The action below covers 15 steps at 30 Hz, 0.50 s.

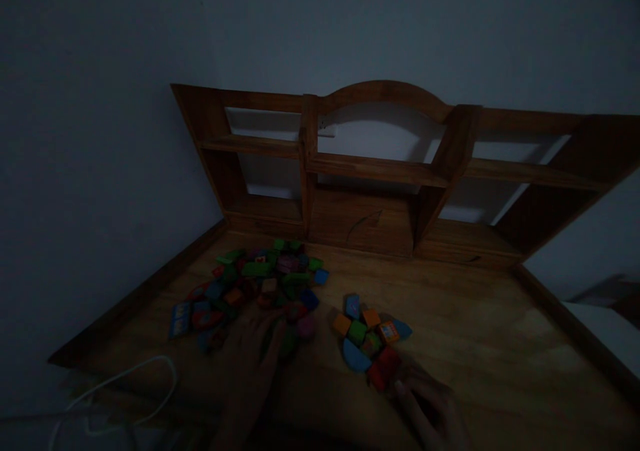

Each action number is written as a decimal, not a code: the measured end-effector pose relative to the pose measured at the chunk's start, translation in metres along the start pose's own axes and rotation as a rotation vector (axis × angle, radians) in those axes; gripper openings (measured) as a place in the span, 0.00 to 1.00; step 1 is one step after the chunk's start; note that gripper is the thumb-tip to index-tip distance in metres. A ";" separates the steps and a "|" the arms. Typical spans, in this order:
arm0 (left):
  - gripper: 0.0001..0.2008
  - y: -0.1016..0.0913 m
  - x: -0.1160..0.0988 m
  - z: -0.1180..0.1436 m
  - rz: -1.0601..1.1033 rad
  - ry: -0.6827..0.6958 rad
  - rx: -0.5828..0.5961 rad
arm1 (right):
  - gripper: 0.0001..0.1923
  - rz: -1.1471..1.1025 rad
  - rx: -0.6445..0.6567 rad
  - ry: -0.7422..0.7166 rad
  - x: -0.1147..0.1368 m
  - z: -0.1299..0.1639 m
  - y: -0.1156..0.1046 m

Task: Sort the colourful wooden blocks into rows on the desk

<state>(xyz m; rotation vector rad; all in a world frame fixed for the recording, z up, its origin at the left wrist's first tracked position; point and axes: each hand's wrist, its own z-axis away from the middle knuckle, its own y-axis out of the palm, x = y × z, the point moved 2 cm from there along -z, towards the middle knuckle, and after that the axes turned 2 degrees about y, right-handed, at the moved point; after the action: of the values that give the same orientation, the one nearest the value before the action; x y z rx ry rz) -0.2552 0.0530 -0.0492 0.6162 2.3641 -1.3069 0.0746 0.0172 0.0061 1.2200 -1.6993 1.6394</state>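
Resting on a dim wooden desk [475, 331], the person's left hand [250, 354] lies flat and open, fingertips touching the near edge of a large heap of colourful wooden blocks [250, 281], gripping nothing. The right hand [430, 411] sits loosely curled, its fingers at a red wooden block [384, 369] on the near side of a smaller cluster of blocks [370, 337]; whether it grips is unclear. Judging by this, sliding pieces gently would keep both groups apart. An orange block [389, 331] bears printing too dark to read. A white cable [125, 384] loops at left.

Big block pile [255, 287] left; small block cluster [370, 341] right.
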 end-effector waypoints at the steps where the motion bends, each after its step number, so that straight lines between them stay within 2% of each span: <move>1: 0.19 0.001 -0.005 -0.001 0.046 -0.026 -0.002 | 0.21 0.002 0.011 -0.002 0.000 0.000 0.000; 8: 0.22 0.005 -0.043 -0.006 0.350 -0.197 0.066 | 0.22 0.018 -0.059 -0.011 0.006 0.000 -0.004; 11: 0.21 0.012 -0.057 -0.005 0.444 -0.270 0.115 | 0.21 0.012 -0.094 -0.011 0.005 0.001 -0.003; 15: 0.22 0.027 -0.076 -0.004 0.594 -0.352 0.142 | 0.22 0.010 -0.029 -0.013 0.001 0.001 -0.001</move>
<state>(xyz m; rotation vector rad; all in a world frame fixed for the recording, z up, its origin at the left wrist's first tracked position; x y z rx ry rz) -0.1772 0.0548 -0.0270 0.9499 1.6394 -1.1869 0.0752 0.0165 0.0071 1.2130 -1.7329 1.6106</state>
